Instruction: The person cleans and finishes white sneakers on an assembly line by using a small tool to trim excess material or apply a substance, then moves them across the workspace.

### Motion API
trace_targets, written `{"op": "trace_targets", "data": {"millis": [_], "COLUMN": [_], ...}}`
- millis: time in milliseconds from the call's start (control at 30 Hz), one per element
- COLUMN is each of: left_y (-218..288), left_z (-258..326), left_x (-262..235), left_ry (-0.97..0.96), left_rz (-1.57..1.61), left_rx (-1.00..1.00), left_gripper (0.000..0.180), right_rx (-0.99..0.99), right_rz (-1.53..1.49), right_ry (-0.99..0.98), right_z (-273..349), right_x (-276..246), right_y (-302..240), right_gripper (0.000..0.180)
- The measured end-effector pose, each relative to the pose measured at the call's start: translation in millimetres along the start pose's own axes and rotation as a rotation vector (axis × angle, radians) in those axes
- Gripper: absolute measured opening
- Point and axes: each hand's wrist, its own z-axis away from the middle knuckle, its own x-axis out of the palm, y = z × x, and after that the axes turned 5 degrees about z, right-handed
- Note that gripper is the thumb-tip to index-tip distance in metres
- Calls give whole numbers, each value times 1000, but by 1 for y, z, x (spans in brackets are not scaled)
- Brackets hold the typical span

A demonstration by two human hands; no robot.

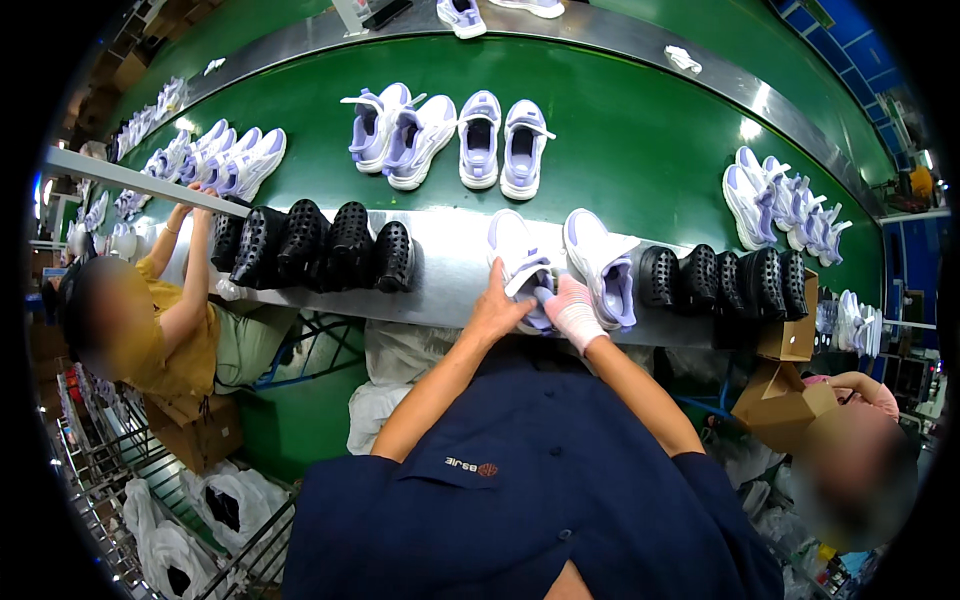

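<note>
A white and lilac sneaker (515, 255) lies on the steel ledge (450, 260) right in front of me. My left hand (497, 308), bare, grips its heel side. My right hand (572, 308), in a white glove, presses at the shoe's opening beside it. A second matching sneaker (603, 262) stands just to the right, touching neither hand. Two more pairs of the same sneakers (450, 135) sit further out on the green conveyor belt (640, 130).
Black perforated shoe lasts (320, 245) line the ledge on the left, and more lasts (725, 280) on the right. A co-worker in a yellow top (170, 330) reaches up at left; another person (850, 440) sits at right. Cardboard boxes (790, 370) and plastic bags (200, 510) lie below.
</note>
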Motion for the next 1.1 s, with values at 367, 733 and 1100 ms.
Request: {"op": "trace_targets", "data": {"millis": [367, 733, 1100], "left_y": [27, 74, 83], "left_z": [-41, -48, -53], "left_x": [-21, -43, -28], "left_ry": [-99, -288, -139], "left_rz": [-475, -274, -696], "left_rx": [-86, -231, -37], "left_gripper": [62, 45, 39], "right_rx": [-93, -107, -69], "right_rz": [250, 173, 101], "right_ry": [-175, -80, -99], "right_z": [-29, -38, -39], "right_x": [-33, -42, -58], "right_y": [-34, -40, -46], "right_gripper": [46, 42, 53]}}
